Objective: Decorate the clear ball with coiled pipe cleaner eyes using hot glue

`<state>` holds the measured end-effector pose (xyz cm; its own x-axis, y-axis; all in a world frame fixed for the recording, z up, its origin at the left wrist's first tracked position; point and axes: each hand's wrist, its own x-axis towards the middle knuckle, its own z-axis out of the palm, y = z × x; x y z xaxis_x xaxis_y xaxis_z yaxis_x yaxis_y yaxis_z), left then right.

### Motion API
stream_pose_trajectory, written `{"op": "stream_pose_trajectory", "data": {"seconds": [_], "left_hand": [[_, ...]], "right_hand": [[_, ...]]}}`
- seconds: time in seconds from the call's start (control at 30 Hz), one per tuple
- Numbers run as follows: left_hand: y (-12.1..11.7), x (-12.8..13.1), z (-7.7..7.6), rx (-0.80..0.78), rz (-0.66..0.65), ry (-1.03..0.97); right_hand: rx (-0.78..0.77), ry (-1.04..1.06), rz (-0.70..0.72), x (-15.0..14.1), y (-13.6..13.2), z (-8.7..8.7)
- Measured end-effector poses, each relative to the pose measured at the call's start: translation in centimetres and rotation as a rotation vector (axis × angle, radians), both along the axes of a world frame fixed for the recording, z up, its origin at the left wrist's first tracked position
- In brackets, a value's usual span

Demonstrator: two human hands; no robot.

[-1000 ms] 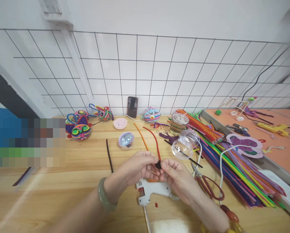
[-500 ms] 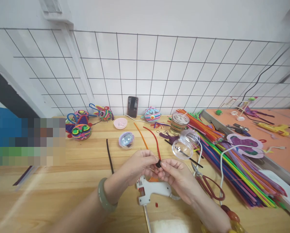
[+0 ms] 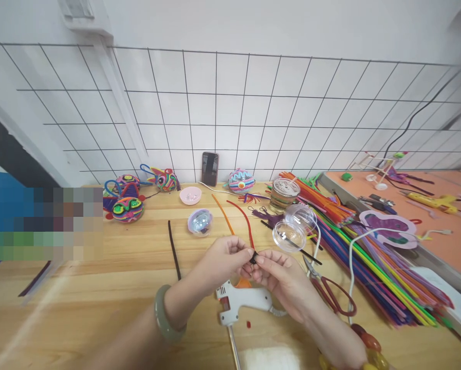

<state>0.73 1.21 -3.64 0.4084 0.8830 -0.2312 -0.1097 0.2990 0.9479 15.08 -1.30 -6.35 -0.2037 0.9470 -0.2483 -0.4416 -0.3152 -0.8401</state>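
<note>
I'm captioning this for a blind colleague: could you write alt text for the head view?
The left hand and right hand pinch a small black piece between them, near a white glue gun on a wooden table. Scissors and a bundle of colourful pipe cleaners lie to the right; a phone stands against the wall behind.

The wooden table bears a white glue gun, red-handled scissors, a pink bowl and bundled pipe cleaners.

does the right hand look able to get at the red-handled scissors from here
Likely yes: the scissors lie close beside the right hand, largely uncovered, though it is pinching a small black piece and would probably need to let go first.
</note>
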Motion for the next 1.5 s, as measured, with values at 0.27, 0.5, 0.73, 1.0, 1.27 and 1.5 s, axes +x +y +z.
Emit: {"op": "stream_pose_trajectory", "data": {"seconds": [0.27,0.5,0.73,1.0,1.27,1.5], "left_hand": [[-0.1,0.2,-0.3,0.121,0.049,0.044],[-0.3,0.3,0.1,0.146,0.057,0.093],[-0.2,0.2,-0.5,0.142,0.052,0.079],[0.1,0.2,-1.0,0.151,0.044,0.083],[-0.1,0.2,-0.7,0.15,0.034,0.115],[0.1,-0.4,-0.8,0.155,-0.026,0.113]], "right_hand": [[0.028,-0.055,-0.057,0.1,0.0,-0.2],[0.114,-0.118,-0.083,0.0,-0.1,-0.2],[0.14,-0.177,-0.116,-0.1,0.0,-0.3],[0.112,-0.168,-0.117,-0.1,0.0,-0.4],[0.133,-0.188,-0.117,-0.1,0.1,-0.6],[0.186,-0.312,-0.119,0.0,0.1,-0.5]]}}
